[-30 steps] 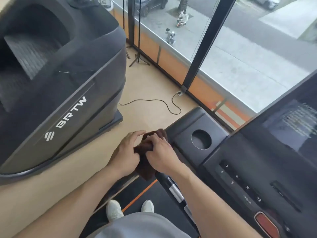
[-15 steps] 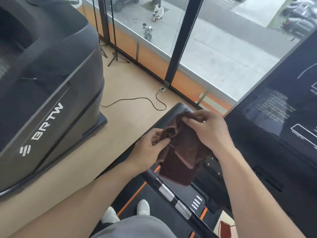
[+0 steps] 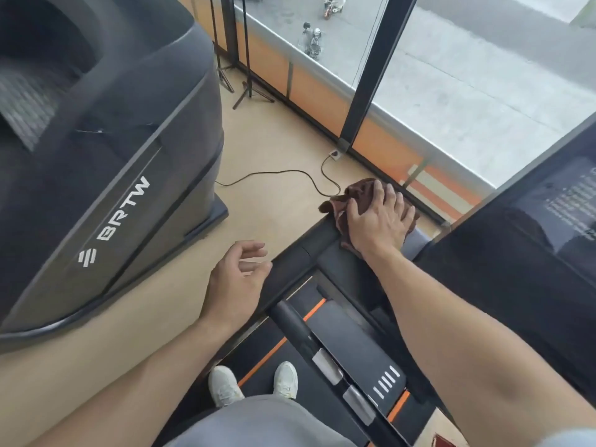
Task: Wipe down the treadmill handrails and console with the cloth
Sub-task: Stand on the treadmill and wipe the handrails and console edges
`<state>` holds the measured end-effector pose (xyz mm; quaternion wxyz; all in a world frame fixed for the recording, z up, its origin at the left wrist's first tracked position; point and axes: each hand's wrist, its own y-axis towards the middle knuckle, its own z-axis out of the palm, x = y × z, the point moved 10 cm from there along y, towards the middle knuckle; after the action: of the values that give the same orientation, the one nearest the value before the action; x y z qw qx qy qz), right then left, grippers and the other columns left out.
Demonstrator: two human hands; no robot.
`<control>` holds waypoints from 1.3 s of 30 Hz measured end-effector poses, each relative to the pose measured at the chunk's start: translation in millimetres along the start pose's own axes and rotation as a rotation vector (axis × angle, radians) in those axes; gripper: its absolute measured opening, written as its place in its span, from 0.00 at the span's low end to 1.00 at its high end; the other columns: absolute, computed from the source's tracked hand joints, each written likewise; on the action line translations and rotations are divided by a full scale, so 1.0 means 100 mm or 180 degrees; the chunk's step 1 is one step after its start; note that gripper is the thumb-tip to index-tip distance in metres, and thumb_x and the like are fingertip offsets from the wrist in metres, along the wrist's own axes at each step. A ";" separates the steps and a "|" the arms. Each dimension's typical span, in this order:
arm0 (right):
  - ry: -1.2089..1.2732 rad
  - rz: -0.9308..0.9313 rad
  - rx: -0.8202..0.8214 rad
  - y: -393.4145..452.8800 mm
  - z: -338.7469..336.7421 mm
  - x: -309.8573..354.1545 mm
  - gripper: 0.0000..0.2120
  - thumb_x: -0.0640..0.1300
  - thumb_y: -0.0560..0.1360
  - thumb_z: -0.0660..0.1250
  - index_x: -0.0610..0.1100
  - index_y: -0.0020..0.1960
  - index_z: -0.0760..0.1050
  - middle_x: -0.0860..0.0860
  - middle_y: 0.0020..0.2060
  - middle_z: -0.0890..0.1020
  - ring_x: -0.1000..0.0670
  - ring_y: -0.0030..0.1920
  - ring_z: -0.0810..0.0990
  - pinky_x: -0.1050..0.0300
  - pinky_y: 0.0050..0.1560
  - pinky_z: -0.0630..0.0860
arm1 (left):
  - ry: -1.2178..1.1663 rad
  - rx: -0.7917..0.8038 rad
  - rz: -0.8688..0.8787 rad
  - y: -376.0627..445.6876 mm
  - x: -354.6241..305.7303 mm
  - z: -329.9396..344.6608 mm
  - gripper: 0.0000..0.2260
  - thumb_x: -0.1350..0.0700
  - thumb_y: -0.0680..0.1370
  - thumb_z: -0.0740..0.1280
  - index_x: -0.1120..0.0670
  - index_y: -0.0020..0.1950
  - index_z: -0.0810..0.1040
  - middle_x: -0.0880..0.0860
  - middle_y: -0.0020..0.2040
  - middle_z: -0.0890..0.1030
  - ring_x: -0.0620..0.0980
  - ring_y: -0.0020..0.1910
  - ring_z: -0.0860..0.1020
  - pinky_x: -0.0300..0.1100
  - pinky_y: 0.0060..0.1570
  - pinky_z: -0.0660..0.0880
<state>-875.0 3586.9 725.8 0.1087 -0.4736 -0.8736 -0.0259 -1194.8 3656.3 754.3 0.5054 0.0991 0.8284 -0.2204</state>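
A dark brown cloth (image 3: 358, 192) lies bunched on the far left corner of the black treadmill console (image 3: 325, 235). My right hand (image 3: 379, 221) lies flat on top of the cloth with fingers spread, pressing it onto the console. My left hand (image 3: 237, 280) hovers free to the left of the treadmill with loosely curled fingers, holding nothing. A black handrail (image 3: 298, 330) with silver sensor plates runs toward me under my arms. The console's dark screen (image 3: 529, 240) rises at the right.
A big black BRTW machine (image 3: 106, 175) fills the left. A black power cable (image 3: 280, 174) snakes over the tan floor to a socket below the window. Tripod legs (image 3: 248, 88) stand by the glass. My white shoes (image 3: 251, 382) are on the belt.
My left hand has let go of the cloth and dropped back to the left. My right hand has carried the cloth forward and pressed it flat onto the console's far corner.
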 end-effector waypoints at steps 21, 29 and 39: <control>-0.0800 -0.3233 0.1656 -1.95 0.80 2.20 0.24 0.62 0.81 0.51 0.47 0.46 0.78 0.48 0.46 0.85 0.43 0.47 0.82 0.52 0.46 0.71 | -0.0208 -0.0908 -0.0202 -0.47 0.33 -0.75 0.08 0.57 0.80 0.69 0.47 0.57 0.80 0.42 0.54 0.83 0.37 0.54 0.80 0.29 0.49 0.75; -0.1140 -0.2368 0.2267 -1.21 0.83 1.81 0.28 0.73 0.74 0.60 0.49 0.48 0.78 0.50 0.42 0.81 0.44 0.45 0.80 0.51 0.47 0.74 | -0.0158 -0.0777 -0.0266 -0.50 0.40 -0.83 0.05 0.55 0.78 0.72 0.49 0.53 0.81 0.46 0.50 0.85 0.43 0.52 0.83 0.41 0.55 0.79; 0.0516 -0.1099 0.0529 0.05 -0.20 0.60 0.15 0.47 0.73 0.68 0.46 0.58 0.81 0.46 0.56 0.82 0.40 0.63 0.74 0.44 0.71 0.63 | 0.0013 -0.0284 -0.0057 -0.48 0.25 -0.54 0.07 0.61 0.77 0.73 0.49 0.50 0.82 0.43 0.45 0.86 0.35 0.46 0.82 0.27 0.47 0.75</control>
<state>-899.1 3636.0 758.4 0.2112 -0.3026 -0.9294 -0.0100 -1267.7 3637.6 765.8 0.5056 0.0695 0.8393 -0.1876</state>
